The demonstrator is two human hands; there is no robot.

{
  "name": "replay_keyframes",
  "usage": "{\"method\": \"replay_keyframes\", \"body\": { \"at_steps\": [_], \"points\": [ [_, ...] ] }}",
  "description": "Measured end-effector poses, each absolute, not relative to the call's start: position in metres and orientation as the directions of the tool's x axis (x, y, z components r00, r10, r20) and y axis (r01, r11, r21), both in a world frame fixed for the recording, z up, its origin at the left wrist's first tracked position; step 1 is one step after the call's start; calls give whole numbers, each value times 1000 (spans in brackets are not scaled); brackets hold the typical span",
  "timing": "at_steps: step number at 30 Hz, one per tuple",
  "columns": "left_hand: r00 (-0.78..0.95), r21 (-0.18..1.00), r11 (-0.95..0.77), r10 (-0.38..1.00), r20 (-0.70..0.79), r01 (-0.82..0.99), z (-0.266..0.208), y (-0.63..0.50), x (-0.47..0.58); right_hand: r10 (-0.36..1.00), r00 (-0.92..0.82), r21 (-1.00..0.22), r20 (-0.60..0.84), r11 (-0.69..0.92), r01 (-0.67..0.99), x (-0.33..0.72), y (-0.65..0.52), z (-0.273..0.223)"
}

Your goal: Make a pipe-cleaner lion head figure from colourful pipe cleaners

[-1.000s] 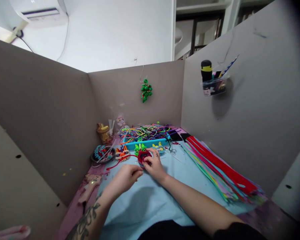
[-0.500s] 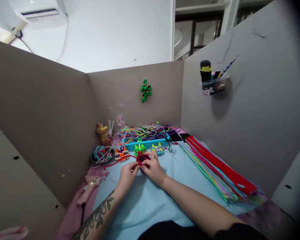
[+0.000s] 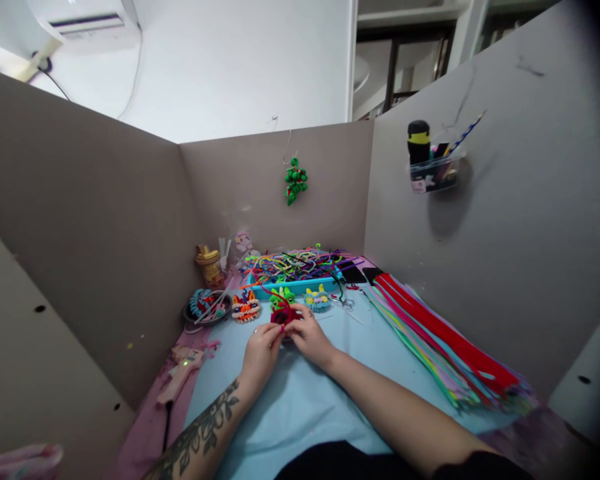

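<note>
"Where's the red ring?"

"In both hands, in the middle of the blue sheet, near the tray."

"How do the hands hold it?"

"The left hand pinches its near edge between thumb and fingers. The right hand grips its right side, the thumb close to the left one. The fingers hide part of it."

"Anything crowding them?"

"The green face is just behind, partly covered by the ring and its loose strand. The orange face sits to the left, the blue-and-yellow face to the right."

"And scissors?"

"The scissors lie past that last face, well clear of the fingers. Behind the faces, the tray is heaped with tangled stems."

"What's along the sides?"

"On the right, a bundle of straight stems, mostly red on top. On the left, a dark bowl with coiled pieces in it, a jar behind, and nearer, the glue gun with a green light showing, beside the left forearm."

"Higher up?"

"A green ornament hangs on the back board; a clear box of tools hangs on the right board."
</note>
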State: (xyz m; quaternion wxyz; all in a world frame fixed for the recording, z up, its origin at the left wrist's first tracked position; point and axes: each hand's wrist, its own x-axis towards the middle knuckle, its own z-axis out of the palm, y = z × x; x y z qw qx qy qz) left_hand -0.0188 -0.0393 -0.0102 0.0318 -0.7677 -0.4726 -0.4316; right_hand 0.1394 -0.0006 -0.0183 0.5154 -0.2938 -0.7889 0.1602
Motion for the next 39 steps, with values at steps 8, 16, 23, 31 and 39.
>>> {"method": "replay_keyframes", "body": {
  "at_steps": [8,16,23,31,39],
  "points": [
    [118,455,-463,788,604,761,-15,-40,-17,647,-228,-600,728,761,246,137,-1,-15],
    [116,508,-461,812,571,727,-11,-42,-15,658,-222,-636,719,753,171,138,-1,-10],
    [40,642,-416,857,514,644,-7,-39,-15,719,-197,-705,667,694,145,140,2,-10],
    [19,703,-410,870,492,582,-4,-41,-13,684,-203,-661,701,729,177,138,0,-7],
    [-38,847,-363,912,408,387,1,-36,-15,722,-223,-729,655,681,65,139,5,-11]
  ]
}}
